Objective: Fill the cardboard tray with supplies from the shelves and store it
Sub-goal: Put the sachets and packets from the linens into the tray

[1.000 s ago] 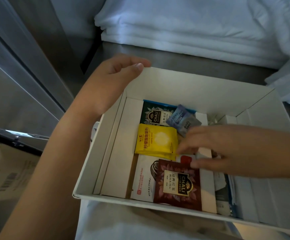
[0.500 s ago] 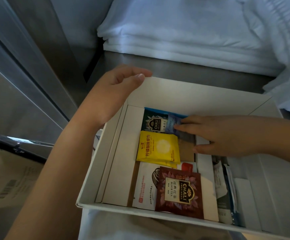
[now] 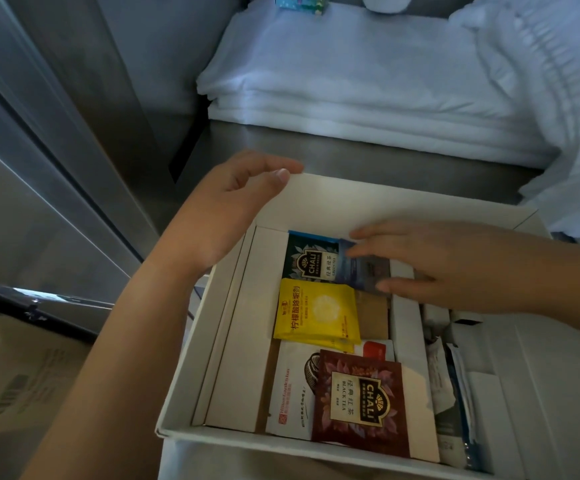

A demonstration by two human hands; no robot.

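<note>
A white cardboard tray [image 3: 378, 199] with dividers lies in front of me. My left hand [image 3: 229, 206] grips its far left corner, thumb over the rim. Flat over the far middle compartment, my right hand [image 3: 430, 261] presses a grey-blue sachet [image 3: 361, 270] down, fingers spread on it. The sachet lies partly over a dark green tea packet [image 3: 307, 259]. Closer to me in the same compartment are a yellow packet [image 3: 316, 311], a white coffee packet [image 3: 290, 389] and a maroon black-tea packet [image 3: 359, 403]. More white and blue sachets [image 3: 449, 393] stand in the slot to the right.
Folded white linen [image 3: 351, 84] is stacked on a steel shelf [image 3: 333, 154] just beyond the tray. A small teal box [image 3: 300, 3] sits at the top edge. A metal frame [image 3: 49, 140] runs down the left, with a brown carton [image 3: 15, 379] below it.
My right hand has carried the grey-blue sachet from the middle of the tray to the far end and laid it flat there. The view has tilted up toward the shelf.
</note>
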